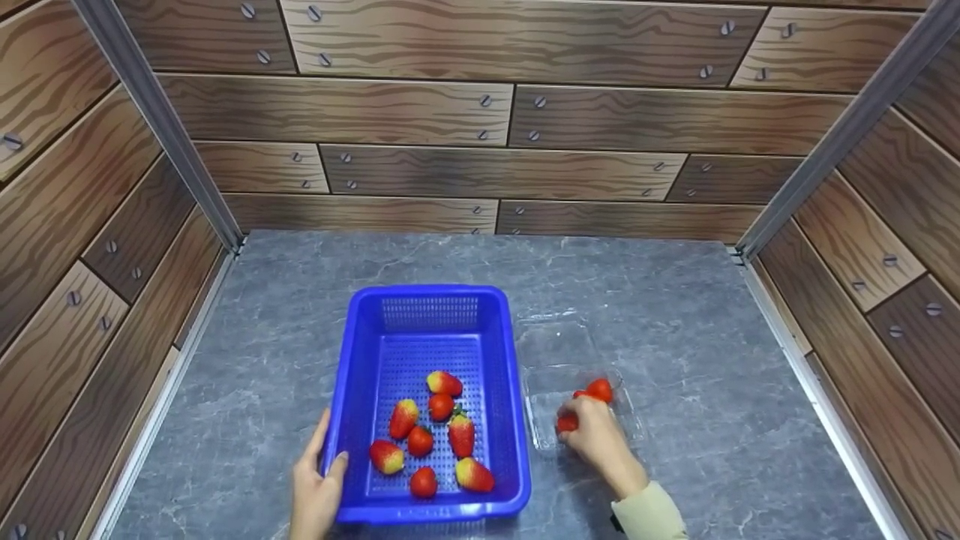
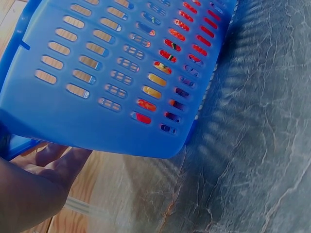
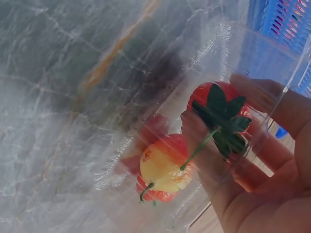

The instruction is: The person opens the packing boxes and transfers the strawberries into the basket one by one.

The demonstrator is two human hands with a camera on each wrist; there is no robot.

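A blue plastic basket (image 1: 431, 512) holds several red-and-yellow strawberries (image 1: 474, 475) and rounder red fruits (image 1: 423, 482). My left hand (image 1: 319, 484) grips the basket's left side near the front corner, thumb at the rim; its fingers also show below the blue wall in the left wrist view. Over a clear plastic box (image 1: 541, 427), my right hand (image 1: 596, 439) pinches a red strawberry (image 3: 199, 92) with a green leafy cap between thumb and fingers. Beside it in the box lie another red fruit (image 1: 600, 389) and a yellow-and-red strawberry (image 3: 165, 170).
The clear box's lid (image 1: 555, 334) lies folded back behind it, right of the basket. Wood-patterned walls (image 1: 420, 112) enclose the grey marbled table (image 1: 697, 360) at the back and both sides, with metal posts (image 1: 161, 112) at the corners.
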